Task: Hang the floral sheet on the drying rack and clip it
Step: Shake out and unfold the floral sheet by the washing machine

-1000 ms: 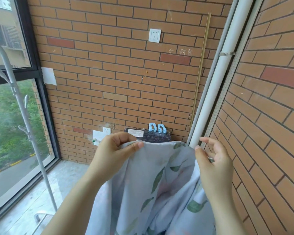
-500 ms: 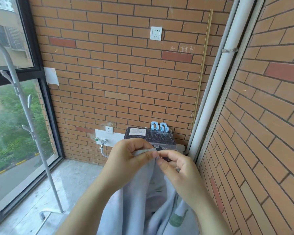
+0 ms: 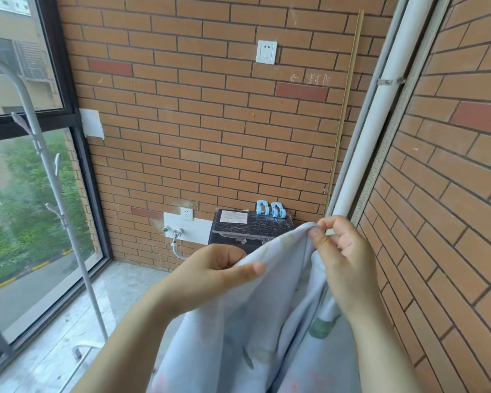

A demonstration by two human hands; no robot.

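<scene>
Left hand [image 3: 207, 275] and right hand [image 3: 346, 259] are pinching the top hem of the floral sheet [image 3: 267, 321] beside the white pipe [image 3: 376, 123], seemingly light, limp cloth best gripped there.

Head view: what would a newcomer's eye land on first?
The pale floral sheet fills the bottom centre, pinched near its top edge by the left hand and, higher up, the right hand. Just behind them, two blue clips sit on a dark box. The grey rack stands at left by the window.
</scene>
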